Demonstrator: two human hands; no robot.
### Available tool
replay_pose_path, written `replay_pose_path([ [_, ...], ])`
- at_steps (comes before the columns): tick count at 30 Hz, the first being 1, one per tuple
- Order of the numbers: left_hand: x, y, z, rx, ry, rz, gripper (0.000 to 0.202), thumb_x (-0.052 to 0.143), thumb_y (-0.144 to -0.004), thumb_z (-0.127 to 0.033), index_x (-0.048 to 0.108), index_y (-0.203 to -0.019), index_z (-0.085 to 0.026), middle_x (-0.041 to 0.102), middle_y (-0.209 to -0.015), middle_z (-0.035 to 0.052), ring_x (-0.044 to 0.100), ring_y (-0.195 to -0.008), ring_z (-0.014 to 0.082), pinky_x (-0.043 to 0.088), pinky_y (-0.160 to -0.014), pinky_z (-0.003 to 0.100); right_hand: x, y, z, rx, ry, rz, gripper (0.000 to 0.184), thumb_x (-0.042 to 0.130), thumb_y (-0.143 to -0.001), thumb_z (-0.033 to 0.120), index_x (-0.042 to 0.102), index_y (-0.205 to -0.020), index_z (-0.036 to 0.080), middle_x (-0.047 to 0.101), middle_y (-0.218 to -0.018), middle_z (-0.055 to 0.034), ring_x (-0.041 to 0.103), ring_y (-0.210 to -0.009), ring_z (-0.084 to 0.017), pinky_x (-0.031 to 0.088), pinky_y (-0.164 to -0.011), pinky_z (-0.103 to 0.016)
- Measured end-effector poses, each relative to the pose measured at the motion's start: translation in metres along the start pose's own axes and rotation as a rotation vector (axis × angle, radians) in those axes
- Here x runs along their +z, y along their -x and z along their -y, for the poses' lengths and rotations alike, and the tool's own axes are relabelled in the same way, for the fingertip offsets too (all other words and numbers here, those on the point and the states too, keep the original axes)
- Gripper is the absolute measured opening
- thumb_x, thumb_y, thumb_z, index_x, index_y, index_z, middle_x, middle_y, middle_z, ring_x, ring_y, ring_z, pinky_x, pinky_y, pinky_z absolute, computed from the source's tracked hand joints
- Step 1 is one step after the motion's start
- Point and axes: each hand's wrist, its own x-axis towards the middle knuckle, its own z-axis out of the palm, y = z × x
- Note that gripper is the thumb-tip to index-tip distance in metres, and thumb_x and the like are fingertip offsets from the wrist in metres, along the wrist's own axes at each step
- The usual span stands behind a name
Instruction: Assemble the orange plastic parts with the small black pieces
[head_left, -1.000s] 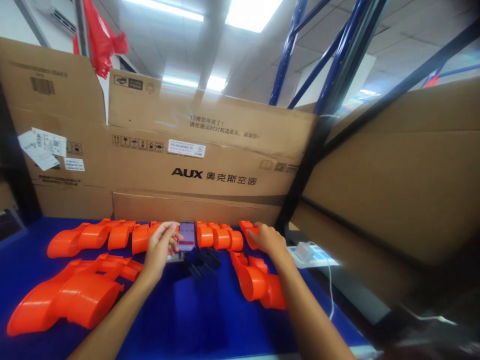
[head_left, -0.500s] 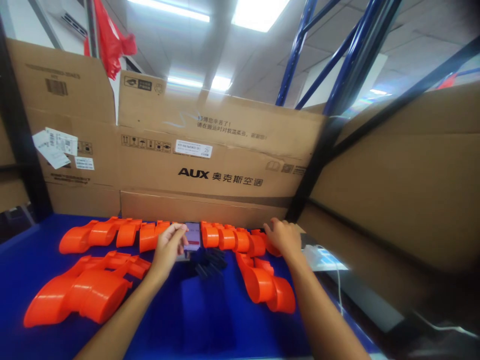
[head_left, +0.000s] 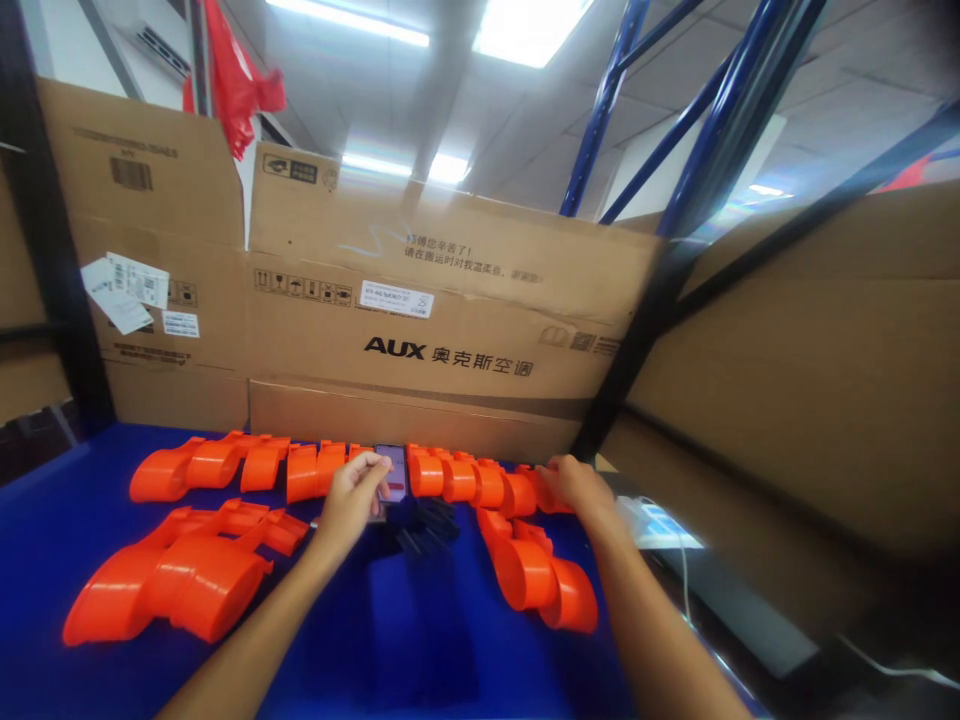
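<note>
My left hand (head_left: pixel 352 497) is curled around the left edge of a phone (head_left: pixel 393 473) with a lit screen, which stands among orange plastic parts at the back of a blue table (head_left: pixel 420 640). My right hand (head_left: pixel 574 484) rests with bent fingers on an orange part (head_left: pixel 534 489) at the right end of the back row. Several more orange parts (head_left: pixel 457 480) sit in a row between the phone and that hand. A small pile of black pieces (head_left: pixel 426 525) lies just in front of the phone.
More orange parts lie at the left (head_left: pixel 169 580) and right (head_left: pixel 540 575) of the table. A big cardboard box marked AUX (head_left: pixel 450 320) walls the back; another cardboard sheet (head_left: pixel 810 390) walls the right. A white charger and cable (head_left: pixel 652 520) lie beyond the table's right edge.
My right hand has pushed the orange part leftward, closing it up against the back row. My left hand has stayed at the phone. The view has shifted slightly.
</note>
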Motion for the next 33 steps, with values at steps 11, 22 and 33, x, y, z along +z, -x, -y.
replay_pose_path([
  [11, 0.0, -0.003, 0.006, -0.034, 0.025, 0.05, 0.038, 0.071, -0.078, -0.051, 0.07, -0.095, -0.017, 0.066, -0.065, 0.0007, 0.054, -0.045, 0.0107, 0.039, -0.041, 0.02, -0.068, 0.066, 0.074, -0.344, -0.34, -0.675, 0.045, 0.05, -0.093, 0.054, 0.073, -0.112, 0.02, 0.069, -0.107, -0.0146, 0.057, -0.103, -0.031, 0.044, -0.092, -0.041],
  [22, 0.007, -0.003, 0.002, -0.175, 0.414, 0.022, 0.042, 0.074, -0.078, -0.052, 0.067, -0.102, -0.018, 0.075, -0.092, 0.0068, 0.071, -0.075, 0.0193, 0.056, -0.063, 0.028, -0.025, 0.14, 0.173, -0.764, -1.061, -0.329, 0.022, 0.067, -0.087, 0.04, 0.068, -0.098, 0.021, 0.069, -0.099, -0.006, 0.063, -0.096, -0.023, 0.048, -0.088, -0.035],
  [33, 0.006, 0.0, -0.001, -0.19, 0.345, 0.038, 0.053, 0.077, -0.073, -0.049, 0.062, -0.114, -0.02, 0.074, -0.092, 0.0054, 0.07, -0.067, 0.0181, 0.046, -0.049, 0.022, 0.024, 0.098, 0.168, -0.533, -1.59, 0.124, 0.032, 0.066, -0.083, 0.05, 0.067, -0.083, 0.018, 0.059, -0.065, 0.0008, 0.051, -0.057, -0.014, 0.041, -0.056, -0.025],
])
